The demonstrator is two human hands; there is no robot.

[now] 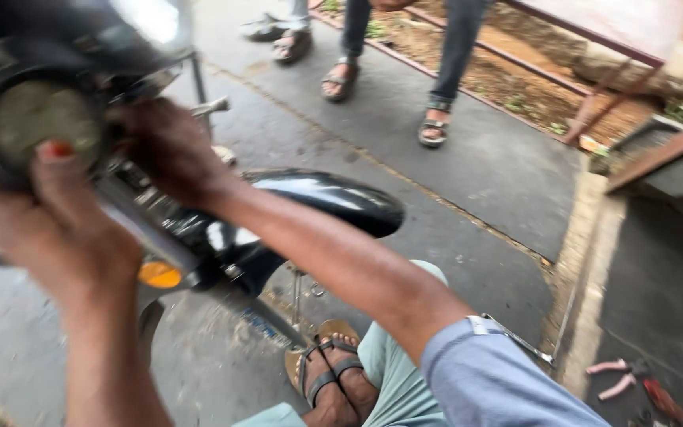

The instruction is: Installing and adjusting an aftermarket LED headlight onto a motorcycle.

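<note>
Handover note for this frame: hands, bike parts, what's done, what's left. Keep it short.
Left hand: raised against the round headlamp housing at the motorcycle's front; the picture is blurred, so whether its grip is closed is unclear.
Right hand: arm reaches across, hand behind the housing near the chrome lever; grip also unclear.
Black front mudguard and orange indicator sit below.
Pliers with pink handles lie on the ground to the right, untouched.
Done: nothing visibly removed. Left: housing work is in hand.

Glossy black mudguard (333, 198), rough asphalt (476, 166)
</note>
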